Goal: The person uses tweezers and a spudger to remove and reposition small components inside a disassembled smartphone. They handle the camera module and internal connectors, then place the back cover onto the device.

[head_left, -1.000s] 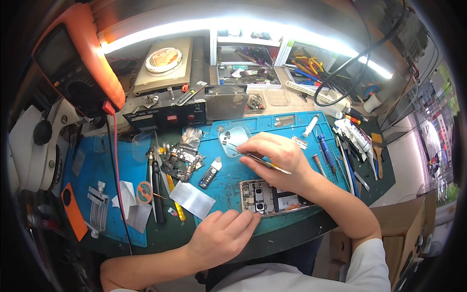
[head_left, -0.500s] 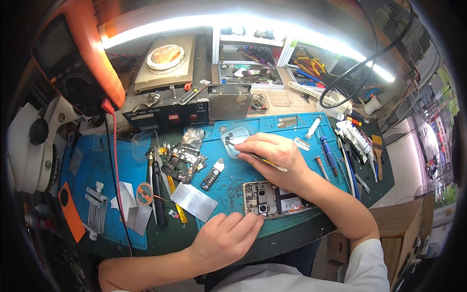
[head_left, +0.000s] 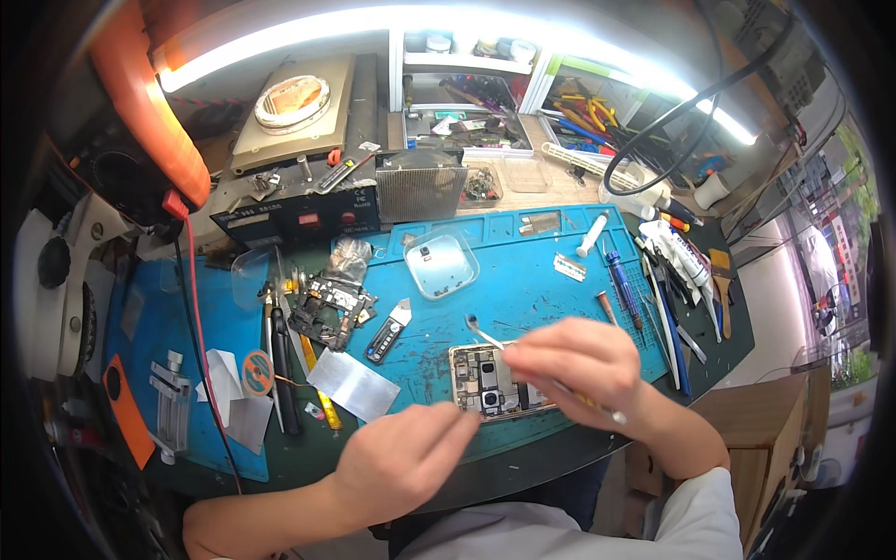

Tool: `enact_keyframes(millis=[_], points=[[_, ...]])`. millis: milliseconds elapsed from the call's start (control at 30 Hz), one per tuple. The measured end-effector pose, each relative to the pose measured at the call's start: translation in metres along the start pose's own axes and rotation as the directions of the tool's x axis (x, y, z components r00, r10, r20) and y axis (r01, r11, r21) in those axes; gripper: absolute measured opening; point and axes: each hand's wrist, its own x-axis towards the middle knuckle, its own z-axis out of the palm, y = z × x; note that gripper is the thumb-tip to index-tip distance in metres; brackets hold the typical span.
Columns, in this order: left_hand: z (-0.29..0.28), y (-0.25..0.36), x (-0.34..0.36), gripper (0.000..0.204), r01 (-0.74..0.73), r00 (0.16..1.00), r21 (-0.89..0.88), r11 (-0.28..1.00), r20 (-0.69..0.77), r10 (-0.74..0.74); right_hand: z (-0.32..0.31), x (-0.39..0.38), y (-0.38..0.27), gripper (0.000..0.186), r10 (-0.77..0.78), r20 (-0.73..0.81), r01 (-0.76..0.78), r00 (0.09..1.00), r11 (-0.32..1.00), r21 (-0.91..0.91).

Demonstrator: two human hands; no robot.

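Observation:
An opened phone point(head_left: 488, 381) with exposed boards and camera modules lies on the blue mat point(head_left: 504, 266). My left hand point(head_left: 411, 453) has its curled fingertips pinched at the phone's lower left edge. My right hand point(head_left: 579, 369) is closed on thin metal tweezers point(head_left: 491, 339), their tip above the phone's top edge with a small dark piece point(head_left: 471, 321) at it. A clear container point(head_left: 457, 266) holding small dark parts sits farther back on the mat.
An orange multimeter point(head_left: 140, 140) hangs at the left. A disassembled board point(head_left: 331, 308), a knife-shaped tool point(head_left: 388, 331) and a metal sheet point(head_left: 355, 385) lie left of the phone. Screwdrivers point(head_left: 623, 287) and brushes crowd the right. Trays of tools point(head_left: 583, 126) stand at the back.
My right hand has moved from over the clear container down and right to above the phone, bringing the tweezers with a small dark piece. My left hand stays at the phone's edge.

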Motion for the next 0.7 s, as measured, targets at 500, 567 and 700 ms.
enact_keyframes(millis=[500, 567, 700], points=[[-0.003, -0.012, 0.007, 0.022, 0.198, 0.978, -0.163, 0.966, -0.027, -0.205, 0.023, -0.053, -0.027, 0.035, 0.059, 0.043, -0.061, 0.997, 0.997, 0.052], [-0.005, -0.009, 0.007, 0.023, 0.222, 0.975, -0.156, 0.962, 0.009, -0.223, 0.023, -0.052, -0.027, 0.035, 0.071, 0.044, -0.073, 0.997, 0.996, 0.052], [-0.004, -0.007, 0.008, 0.024, 0.234, 0.972, -0.142, 0.962, 0.023, -0.233, 0.022, -0.051, -0.029, 0.034, 0.093, 0.054, -0.095, 0.994, 0.994, 0.045]])
